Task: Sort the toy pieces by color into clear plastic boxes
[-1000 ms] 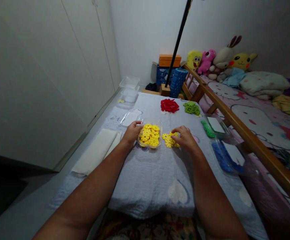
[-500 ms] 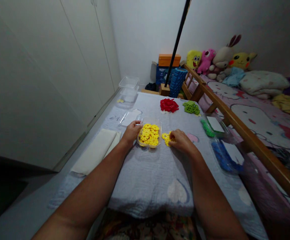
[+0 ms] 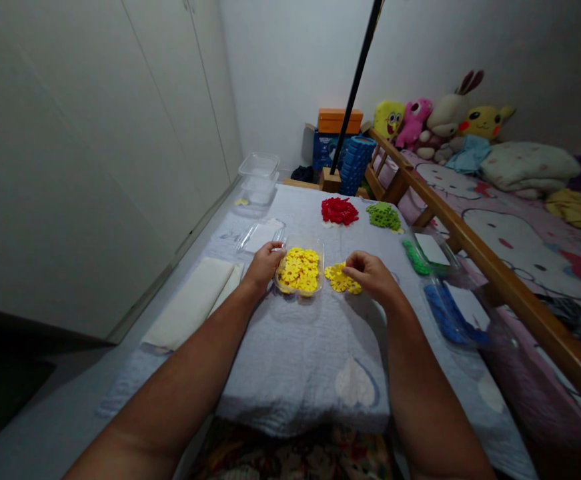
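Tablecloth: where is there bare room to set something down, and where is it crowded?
Bare tablecloth lies between the forearms, and between the red pile and clear tubs. Crowded: left hand, filled tub, yellow pieces and right hand, side by side.

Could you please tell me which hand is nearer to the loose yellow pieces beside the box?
The right hand, at the right edge of the loose yellow pieces. The left hand is farther, holding the left side of the clear box, which lies between.
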Available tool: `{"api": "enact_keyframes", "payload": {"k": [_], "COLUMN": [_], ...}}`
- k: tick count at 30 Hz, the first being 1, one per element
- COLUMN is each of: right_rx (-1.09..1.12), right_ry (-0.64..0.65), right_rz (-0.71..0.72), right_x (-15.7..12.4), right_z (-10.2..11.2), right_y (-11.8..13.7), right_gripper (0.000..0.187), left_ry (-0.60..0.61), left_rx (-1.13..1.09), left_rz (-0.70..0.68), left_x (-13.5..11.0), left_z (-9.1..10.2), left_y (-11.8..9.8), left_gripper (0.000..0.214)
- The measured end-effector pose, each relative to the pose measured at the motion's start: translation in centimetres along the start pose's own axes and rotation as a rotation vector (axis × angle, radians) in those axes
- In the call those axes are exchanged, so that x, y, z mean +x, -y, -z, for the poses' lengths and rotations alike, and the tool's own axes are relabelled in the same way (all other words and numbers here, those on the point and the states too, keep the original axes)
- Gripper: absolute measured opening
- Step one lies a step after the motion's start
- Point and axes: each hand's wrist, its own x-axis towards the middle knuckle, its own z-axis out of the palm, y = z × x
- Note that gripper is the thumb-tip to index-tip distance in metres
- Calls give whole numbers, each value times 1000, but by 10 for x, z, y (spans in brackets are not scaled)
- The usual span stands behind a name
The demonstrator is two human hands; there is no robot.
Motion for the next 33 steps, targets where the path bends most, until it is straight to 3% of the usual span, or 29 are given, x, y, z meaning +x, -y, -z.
{"api": "enact_keyframes", "payload": {"k": [3, 6, 9, 12, 19, 25, 30, 33], "right_rx": [84, 40, -124, -275, -423, -389, -421, -522], "right_ry": [-136, -180, -160, -114, 23, -45, -189, -174], "right_rz": [69, 172, 242, 245, 222, 250, 194, 97], "right_x": [0, -2, -3, -3, 0, 1, 6, 8], "right_z": [-15, -36, -55, -68, -82, -71, -39, -22], "right_y": [10, 21, 29, 33, 36, 30, 12, -5], "right_gripper": [19, 12, 4, 8, 10, 13, 12, 12], "left_ry": [-3, -3, 4, 9, 18, 20, 4, 8], "left_rx": [1, 1, -14, -30, -54, -50, -43, -39], "left_rz": [-4, -10, -6, -3, 8, 3, 3, 2], "left_x": [0, 1, 1, 2, 2, 1, 0, 0], "left_z": [0, 0, 0, 0, 1, 1, 0, 0], "left_y": [0, 1, 2, 2, 1, 2, 1, 1], "left_gripper": [45, 46, 47, 46, 46, 44, 44, 43]}}
